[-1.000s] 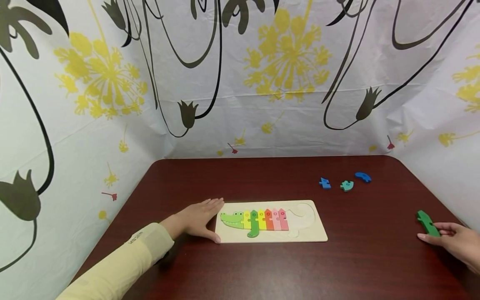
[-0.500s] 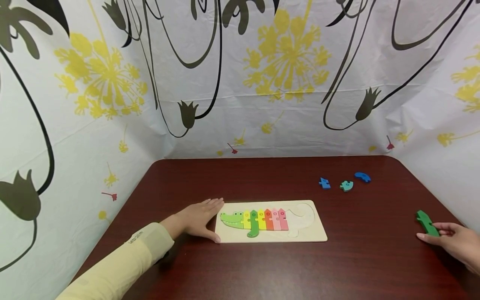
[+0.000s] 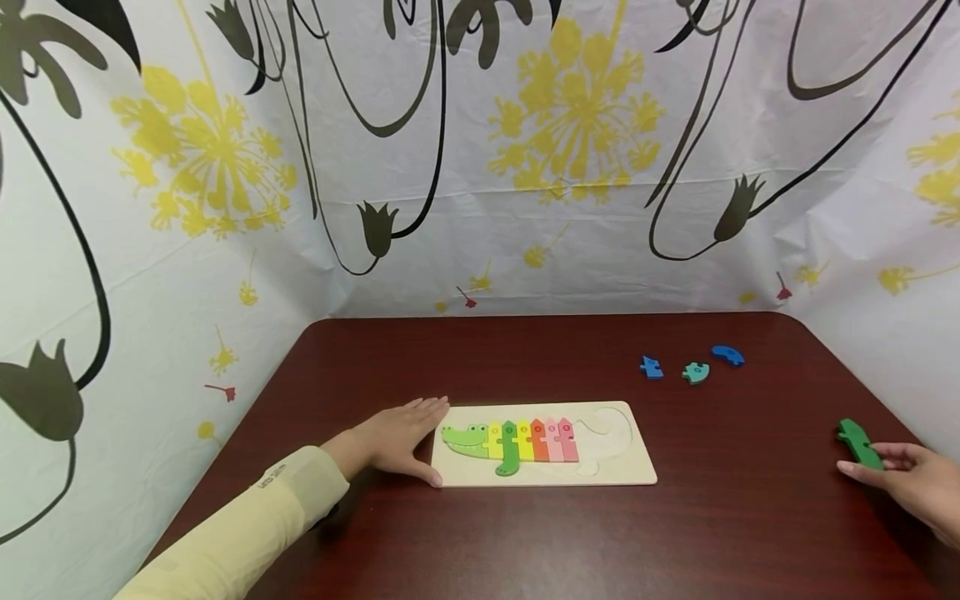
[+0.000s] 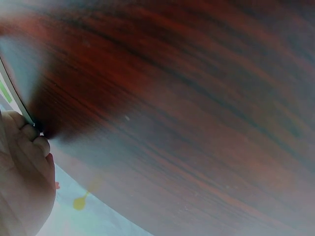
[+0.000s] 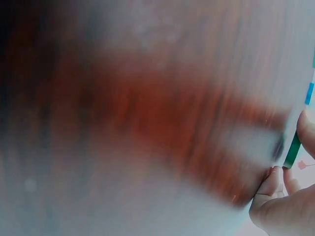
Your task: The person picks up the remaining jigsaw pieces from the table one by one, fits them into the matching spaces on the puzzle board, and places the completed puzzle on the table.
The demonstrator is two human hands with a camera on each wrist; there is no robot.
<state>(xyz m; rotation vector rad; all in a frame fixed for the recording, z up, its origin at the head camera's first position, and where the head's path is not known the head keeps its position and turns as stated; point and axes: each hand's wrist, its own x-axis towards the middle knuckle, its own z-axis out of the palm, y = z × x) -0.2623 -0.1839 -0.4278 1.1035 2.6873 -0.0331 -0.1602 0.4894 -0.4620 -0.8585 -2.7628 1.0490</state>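
Observation:
My left hand (image 3: 400, 436) rests at the left edge of a pale wooden puzzle board (image 3: 615, 471), fingers stretched along it and thumb at the near corner. In the board lies a crocodile puzzle with a light green head (image 3: 467, 440), a green leg piece (image 3: 509, 450) and several yellow, orange and pink body pieces. Its tail end shows as a bare outline. At the table's right side my right hand (image 3: 918, 483) pinches a green puzzle piece (image 3: 857, 442) between thumb and fingers. The right wrist view shows that green piece (image 5: 293, 151) edge-on.
Beyond the board, to its right, lie a blue piece (image 3: 651, 367), a teal piece (image 3: 695, 372) and a curved blue piece (image 3: 727, 356). The dark red-brown table (image 3: 525, 542) meets a white patterned cloth (image 3: 480, 150) at the back and sides.

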